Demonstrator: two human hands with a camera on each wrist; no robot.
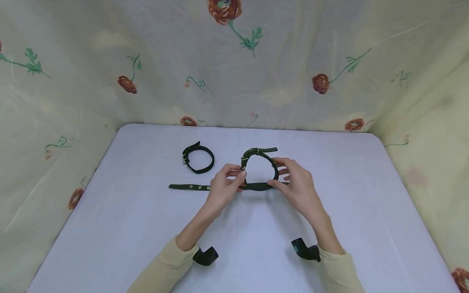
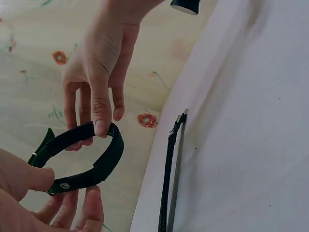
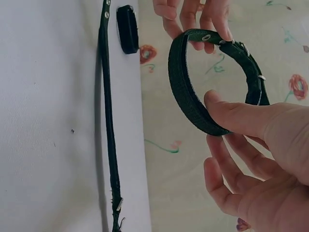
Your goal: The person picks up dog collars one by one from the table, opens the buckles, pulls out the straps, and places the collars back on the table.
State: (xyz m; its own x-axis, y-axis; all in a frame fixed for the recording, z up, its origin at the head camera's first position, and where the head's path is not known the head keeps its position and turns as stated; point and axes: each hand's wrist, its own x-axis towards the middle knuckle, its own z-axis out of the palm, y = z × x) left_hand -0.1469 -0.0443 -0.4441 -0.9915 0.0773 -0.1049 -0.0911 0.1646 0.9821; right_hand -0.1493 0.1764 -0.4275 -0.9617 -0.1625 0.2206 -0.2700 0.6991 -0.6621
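Holding the dark green looped collar (image 3: 178, 82) between them, both hands work above the white table (image 1: 128, 228), near its middle. The left hand (image 1: 225, 181) pinches the left side of the loop, thumb against the band beside a metal eyelet (image 3: 206, 37). The right hand (image 1: 298, 183) pinches the opposite side between thumb and fingers. The collar is a closed, roughly round ring. Its band has a woven texture and shows a wider, layered section along part of the circumference. A silver-toned buckle (image 3: 246, 50) sits on the narrower portion, next to a metal keeper (image 3: 261, 77); the free end projects from the top of the loop toward the right in the head view. A second dark strap (image 1: 188, 186) lies extended on the table, with eyelets at its left end and metal hardware at its right. Another looped collar (image 1: 200, 171), also buckled, rests on the table to the left, behind the extended strap and apart from the hands.
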